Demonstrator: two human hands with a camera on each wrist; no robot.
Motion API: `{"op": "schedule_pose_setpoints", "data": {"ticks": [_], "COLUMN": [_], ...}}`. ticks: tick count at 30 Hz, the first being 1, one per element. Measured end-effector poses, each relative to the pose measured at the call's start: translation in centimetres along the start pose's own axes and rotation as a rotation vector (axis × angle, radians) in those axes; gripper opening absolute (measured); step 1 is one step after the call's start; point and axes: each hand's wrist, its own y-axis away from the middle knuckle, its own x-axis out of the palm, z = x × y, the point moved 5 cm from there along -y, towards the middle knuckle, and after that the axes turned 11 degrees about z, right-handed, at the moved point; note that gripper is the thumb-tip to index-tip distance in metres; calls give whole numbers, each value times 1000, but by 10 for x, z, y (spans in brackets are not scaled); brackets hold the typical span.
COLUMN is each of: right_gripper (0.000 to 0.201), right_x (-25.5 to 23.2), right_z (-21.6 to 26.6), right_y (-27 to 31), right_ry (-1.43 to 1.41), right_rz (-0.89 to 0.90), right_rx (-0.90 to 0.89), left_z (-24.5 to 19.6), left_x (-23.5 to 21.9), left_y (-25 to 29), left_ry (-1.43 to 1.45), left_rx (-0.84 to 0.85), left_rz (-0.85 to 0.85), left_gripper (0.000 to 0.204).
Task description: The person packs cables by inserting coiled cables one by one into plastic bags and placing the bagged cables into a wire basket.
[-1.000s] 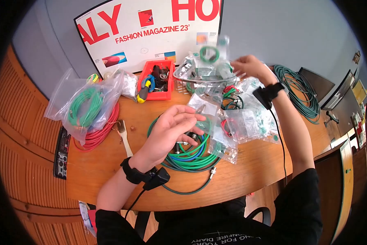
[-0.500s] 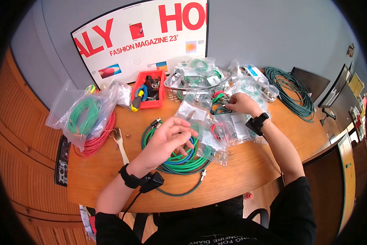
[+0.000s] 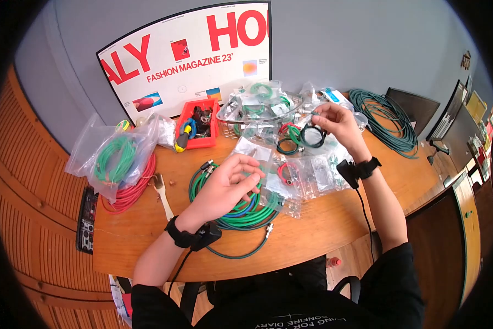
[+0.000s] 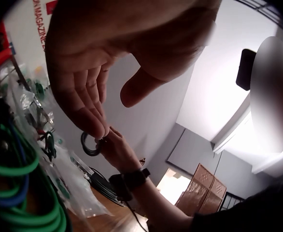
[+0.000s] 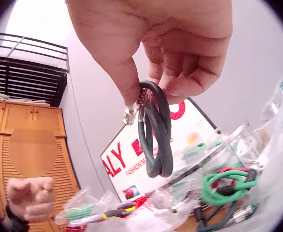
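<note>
My right hand (image 3: pixel 341 127) pinches a small coil of dark cable (image 5: pixel 164 140) between thumb and fingertips. Its metal connectors (image 5: pixel 130 115) stick out by the thumb. In the head view the coil is held up over a heap of clear plastic bags (image 3: pixel 320 172), and a green cable coil (image 5: pixel 223 190) lies below it. Over a large coil of green and blue cables (image 3: pixel 249 220), my left hand (image 3: pixel 224 186) hovers with loosely bent fingers and nothing in them.
Behind the heap stands a wire basket (image 3: pixel 223 127) filled with bagged cables. Left of it is a red bin (image 3: pixel 205 143) with pliers. A bagged green coil (image 3: pixel 114 159), a red cable coil (image 3: pixel 128 197) and a brush (image 3: pixel 163 196) lie leftward. A dark cable coil (image 3: pixel 386 126) sits far right.
A bag with a green coil, in the air by my right hand earlier, now lies on the basket. My right hand reached into the heap and lifted the dark cable coil. My left hand barely moved.
</note>
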Motion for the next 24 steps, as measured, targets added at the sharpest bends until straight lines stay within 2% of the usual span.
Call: {"op": "schedule_pose_setpoints", "data": {"ticks": [5, 9, 11, 12, 13, 15, 16, 17, 18, 20, 22, 23, 24], "right_gripper": [20, 20, 22, 24, 24, 26, 23, 21, 23, 29, 37, 40, 40], "right_x": [43, 77, 90, 90, 84, 55, 32, 10, -13, -50, -69, -75, -76], "right_z": [45, 47, 41, 41, 39, 29, 11, -3, -16, -45, -68, -79, -88], "right_y": [28, 49, 58, 63, 63, 66, 64, 60, 60, 59, 54, 52, 47], "right_ry": [-96, -270, -323, -326, -326, -66, 79, 105, 214, 379, 487, 514, 514], "right_rz": [164, 251, 331, 338, 331, 248, 209, 160, 82, -53, -100, -113, -112], "right_rx": [96, 126, 107, 103, 103, 131, 178, 187, 331, 462, 623, 712, 710], "left_z": [-8, -5, 9, 8, 10, 19, 24, 34, 45, 51, 55, 57, 56], "left_x": [1, 16, 30, 32, 32, 24, 18, 10, 3, -5, -12, -13, -15], "left_y": [-14, -26, -32, -33, -33, -33, -34, -36, -36, -38, -36, -35, -35], "left_ry": [-267, -272, -36, -74, -75, -60, -67, -93, -109, -124, -275, -275, -380], "left_rx": [87, 137, -84, -40, -40, -76, -71, -106, -129, -145, -271, -271, -237], "left_rz": [-57, -38, 178, 154, 161, 102, 85, 86, 76, 56, 18, 14, -14], "left_gripper": [36, 33, 27, 23, 23, 22, 22, 22, 22, 21, 23, 23, 27]}}
